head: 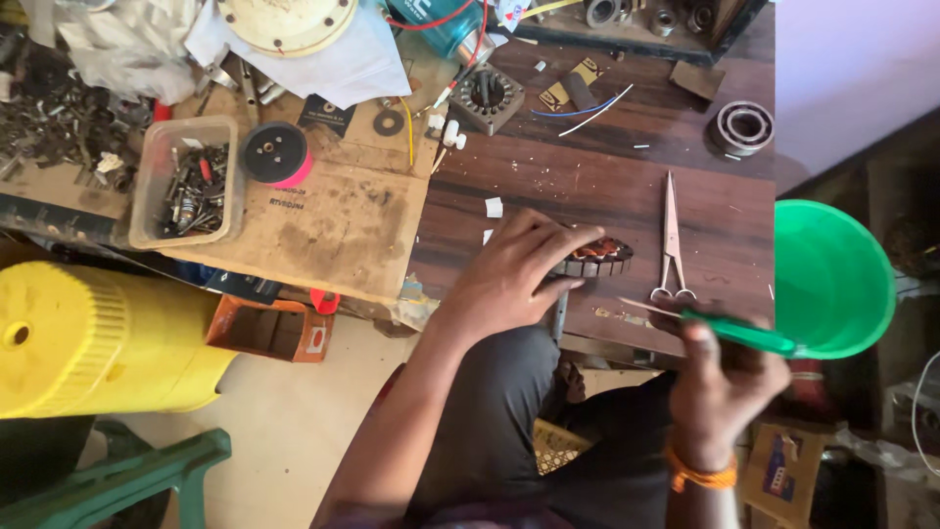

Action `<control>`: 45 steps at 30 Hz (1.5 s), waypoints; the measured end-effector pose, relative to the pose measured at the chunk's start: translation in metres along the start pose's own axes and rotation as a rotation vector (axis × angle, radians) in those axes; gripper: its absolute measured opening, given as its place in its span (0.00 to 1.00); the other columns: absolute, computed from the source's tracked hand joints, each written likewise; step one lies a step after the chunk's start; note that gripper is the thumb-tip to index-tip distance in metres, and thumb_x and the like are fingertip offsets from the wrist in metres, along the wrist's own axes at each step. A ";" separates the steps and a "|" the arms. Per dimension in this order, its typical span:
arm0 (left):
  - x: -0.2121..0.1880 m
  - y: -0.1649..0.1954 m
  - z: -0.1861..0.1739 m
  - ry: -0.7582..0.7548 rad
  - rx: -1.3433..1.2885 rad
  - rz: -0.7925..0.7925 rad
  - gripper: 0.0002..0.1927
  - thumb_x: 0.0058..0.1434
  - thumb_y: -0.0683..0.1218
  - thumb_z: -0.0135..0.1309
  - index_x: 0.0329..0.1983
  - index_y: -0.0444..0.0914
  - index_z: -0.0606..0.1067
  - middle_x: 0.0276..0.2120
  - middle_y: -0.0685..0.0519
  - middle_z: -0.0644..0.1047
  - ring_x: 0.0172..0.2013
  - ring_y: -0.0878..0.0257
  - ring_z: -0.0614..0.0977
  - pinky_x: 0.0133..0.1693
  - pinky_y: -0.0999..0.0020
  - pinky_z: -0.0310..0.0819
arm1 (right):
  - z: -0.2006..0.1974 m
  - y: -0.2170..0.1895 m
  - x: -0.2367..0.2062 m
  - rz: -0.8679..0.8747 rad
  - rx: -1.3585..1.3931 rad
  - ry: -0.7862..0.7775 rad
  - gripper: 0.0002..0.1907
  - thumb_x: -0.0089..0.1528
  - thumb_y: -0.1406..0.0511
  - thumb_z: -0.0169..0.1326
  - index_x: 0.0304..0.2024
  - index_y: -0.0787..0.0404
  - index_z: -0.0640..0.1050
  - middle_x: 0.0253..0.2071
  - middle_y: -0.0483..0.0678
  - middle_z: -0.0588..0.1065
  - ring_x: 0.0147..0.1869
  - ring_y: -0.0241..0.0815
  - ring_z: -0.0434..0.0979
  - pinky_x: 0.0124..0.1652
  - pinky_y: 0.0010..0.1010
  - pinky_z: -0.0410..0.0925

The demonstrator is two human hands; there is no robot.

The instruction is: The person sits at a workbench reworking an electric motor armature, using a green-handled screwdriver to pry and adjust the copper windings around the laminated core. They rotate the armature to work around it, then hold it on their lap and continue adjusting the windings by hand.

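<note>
My left hand (514, 274) rests on the dark wooden table (607, 186) and grips a round motor stator with copper windings (599, 256) at the table's near edge. My right hand (723, 387) is lower right, below the table edge, closed around a green-handled tool (739, 333) whose thin metal tip points left toward the stator. An orange band sits on my right wrist. A pair of scissors (672, 240) lies just right of the stator, its points away from me.
A green bucket (832, 279) stands right of the table. Cardboard sheet (333, 216), clear box of small metal parts (188, 181), pink-rimmed spool (276, 154), another stator (487, 95) and a bearing (743, 127) lie around. A yellow cylinder (98, 338) lies at left.
</note>
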State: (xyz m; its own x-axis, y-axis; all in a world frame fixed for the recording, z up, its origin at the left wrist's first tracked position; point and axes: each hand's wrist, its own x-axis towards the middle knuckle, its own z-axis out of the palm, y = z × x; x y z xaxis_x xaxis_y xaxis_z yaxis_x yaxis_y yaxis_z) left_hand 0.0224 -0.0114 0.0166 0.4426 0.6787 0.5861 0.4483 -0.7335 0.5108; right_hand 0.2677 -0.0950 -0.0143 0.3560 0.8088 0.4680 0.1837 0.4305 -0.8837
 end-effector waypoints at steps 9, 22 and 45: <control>-0.004 -0.001 0.006 0.082 -0.032 0.006 0.26 0.59 0.46 0.66 0.61 0.44 0.73 0.49 0.53 0.77 0.50 0.54 0.76 0.57 0.57 0.72 | 0.039 -0.017 0.002 -0.107 -0.154 -0.188 0.13 0.67 0.71 0.61 0.51 0.71 0.76 0.49 0.57 0.81 0.52 0.45 0.84 0.54 0.32 0.77; -0.004 0.002 0.015 0.045 0.136 -0.044 0.25 0.55 0.45 0.64 0.57 0.46 0.74 0.45 0.55 0.76 0.47 0.56 0.76 0.45 0.58 0.67 | 0.051 -0.026 -0.006 -0.141 -0.332 -0.175 0.10 0.66 0.74 0.61 0.47 0.66 0.75 0.49 0.53 0.82 0.52 0.42 0.85 0.52 0.27 0.75; -0.004 0.000 0.004 0.018 -0.188 -0.118 0.40 0.54 0.44 0.66 0.71 0.45 0.67 0.52 0.55 0.77 0.51 0.53 0.76 0.57 0.57 0.70 | 0.031 -0.062 0.055 0.120 -0.300 -0.183 0.13 0.63 0.76 0.61 0.50 0.74 0.78 0.43 0.56 0.81 0.45 0.44 0.84 0.47 0.32 0.78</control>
State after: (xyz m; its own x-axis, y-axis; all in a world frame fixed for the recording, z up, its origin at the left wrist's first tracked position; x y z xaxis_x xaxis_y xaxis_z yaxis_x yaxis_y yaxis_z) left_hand 0.0241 -0.0139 0.0116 0.3808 0.7607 0.5256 0.3424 -0.6441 0.6840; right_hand 0.2472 -0.0648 0.0659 0.2265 0.9164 0.3302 0.4212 0.2135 -0.8815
